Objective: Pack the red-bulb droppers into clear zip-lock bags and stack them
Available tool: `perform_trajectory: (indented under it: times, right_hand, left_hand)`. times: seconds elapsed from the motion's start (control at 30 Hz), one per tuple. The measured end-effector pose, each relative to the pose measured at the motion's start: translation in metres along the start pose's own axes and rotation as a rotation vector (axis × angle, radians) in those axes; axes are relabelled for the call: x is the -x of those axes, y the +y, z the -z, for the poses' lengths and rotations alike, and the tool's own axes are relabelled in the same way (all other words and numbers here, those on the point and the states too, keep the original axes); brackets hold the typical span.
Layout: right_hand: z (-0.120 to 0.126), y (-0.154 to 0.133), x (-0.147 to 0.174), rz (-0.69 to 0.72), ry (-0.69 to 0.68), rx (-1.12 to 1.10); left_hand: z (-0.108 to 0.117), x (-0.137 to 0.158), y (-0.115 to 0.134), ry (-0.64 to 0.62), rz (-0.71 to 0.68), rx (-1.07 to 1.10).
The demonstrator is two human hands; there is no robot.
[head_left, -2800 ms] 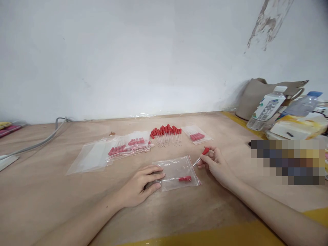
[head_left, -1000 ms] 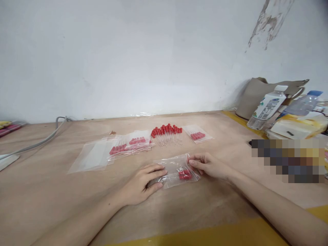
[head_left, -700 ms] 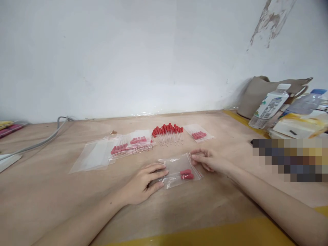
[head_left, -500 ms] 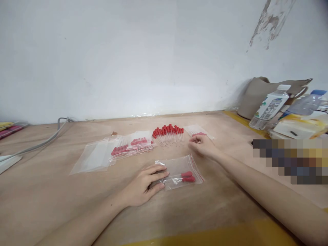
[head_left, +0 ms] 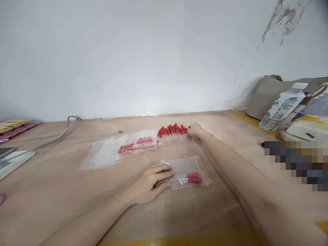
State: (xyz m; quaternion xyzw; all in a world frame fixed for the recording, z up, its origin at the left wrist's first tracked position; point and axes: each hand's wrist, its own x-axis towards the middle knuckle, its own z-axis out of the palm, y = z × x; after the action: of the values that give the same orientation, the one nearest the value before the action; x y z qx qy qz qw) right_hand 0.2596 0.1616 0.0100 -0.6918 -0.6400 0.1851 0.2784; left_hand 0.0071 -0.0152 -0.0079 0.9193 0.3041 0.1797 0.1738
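Head view: my right hand (head_left: pixel 196 130) has just gone from the clear zip bag (head_left: pixel 179 165) to the fan of loose red-bulbed droppers (head_left: pixel 174 132). One bulb (head_left: pixel 189 127) shows beside it, but I cannot tell whether that grip pinches anything. So the bag, two droppers (head_left: pixel 194 177) inside, is steadied on the tabletop (head_left: pixel 153 220) only by my left hand (head_left: pixel 147 184), its grip spread over one end.

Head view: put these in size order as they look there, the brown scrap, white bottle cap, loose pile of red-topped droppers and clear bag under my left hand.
Largest to smallest:
1. Clear bag, though it lies nearer the camera than the pile
2. Pile of red-topped droppers
3. White bottle cap
4. Brown scrap
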Motion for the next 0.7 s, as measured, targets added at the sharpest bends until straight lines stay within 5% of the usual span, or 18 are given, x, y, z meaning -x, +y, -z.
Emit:
perform_trajectory:
  times: [0.2,0.4,0.57,0.7]
  right_hand:
    - [0.037,0.024,0.062,0.04,0.015,-0.343]
    - [0.025,0.054,0.132,0.057,0.106,-0.744]
    - [0.011,0.06,0.145,0.102,0.139,-0.827]
    - [0.013,0.064,0.147,0.041,-0.047,-0.86]
  left_hand:
    - [0.0,0.0,-0.001,-0.004,0.011,-0.009]
    - [-0.002,0.0,-0.002,0.014,0.01,0.0]
    - [-0.001,0.0,-0.001,0.006,0.011,-0.017]
    - [-0.001,0.0,0.0,0.028,0.032,-0.011]
